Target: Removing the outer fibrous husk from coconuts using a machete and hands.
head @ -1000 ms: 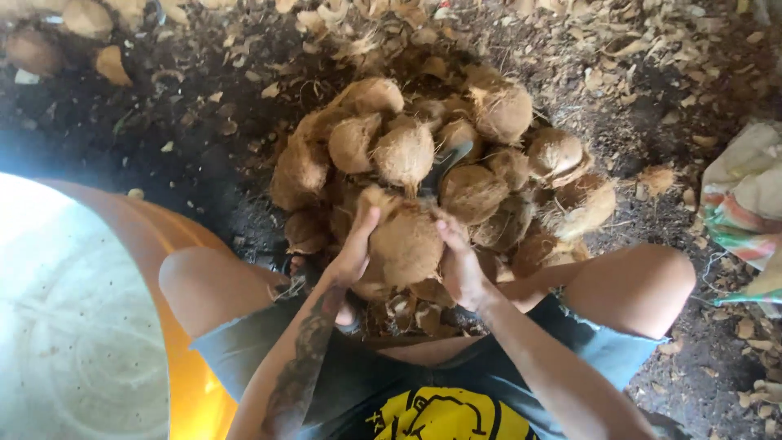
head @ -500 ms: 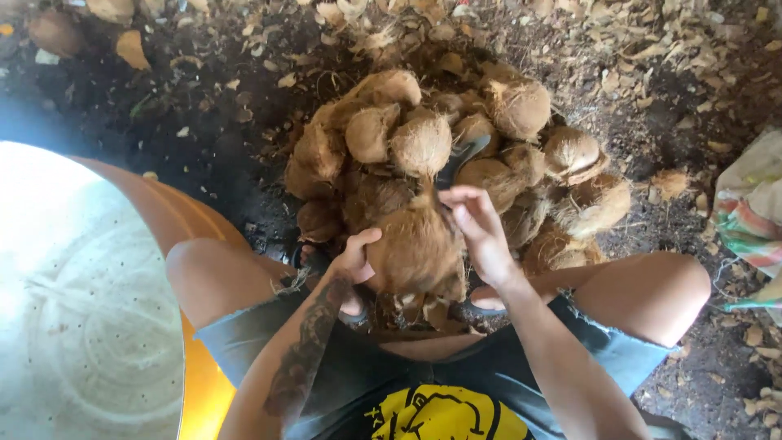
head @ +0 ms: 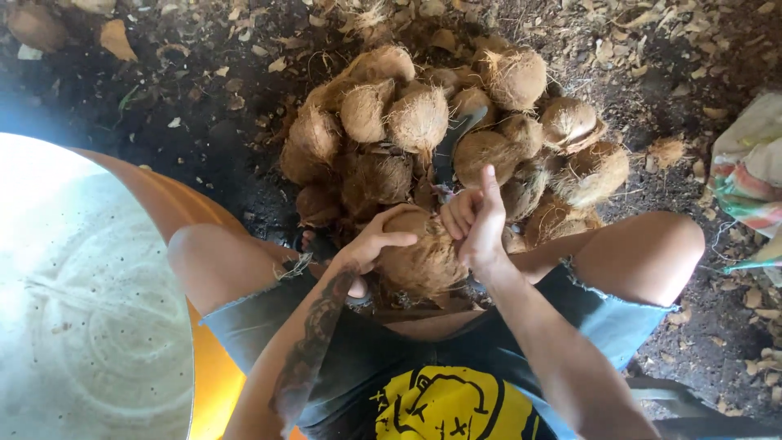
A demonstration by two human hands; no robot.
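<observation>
A brown, fibrous husked coconut point(head: 419, 261) rests between my knees, just in front of my lap. My left hand point(head: 376, 242) grips its left side, thumb laid across the top. On its right side sits my right hand point(head: 479, 222), fingers curled and one finger pointing up. A dark blade-like tool point(head: 450, 151) pokes out of the heap just beyond the hands. Behind them lies a pile of husked coconuts point(head: 423, 122) on dark soil.
A large pale perforated basin point(head: 81, 310) with an orange rim sits at my left. My bare knees point(head: 652, 244) flank the coconut. A striped cloth sack point(head: 753, 175) lies at the right edge. Dry husk scraps and leaves point(head: 652, 41) litter the ground.
The coconut has come down closer to my lap. My right hand has shifted from its top to its right side, with a finger now raised. The view has shifted slightly.
</observation>
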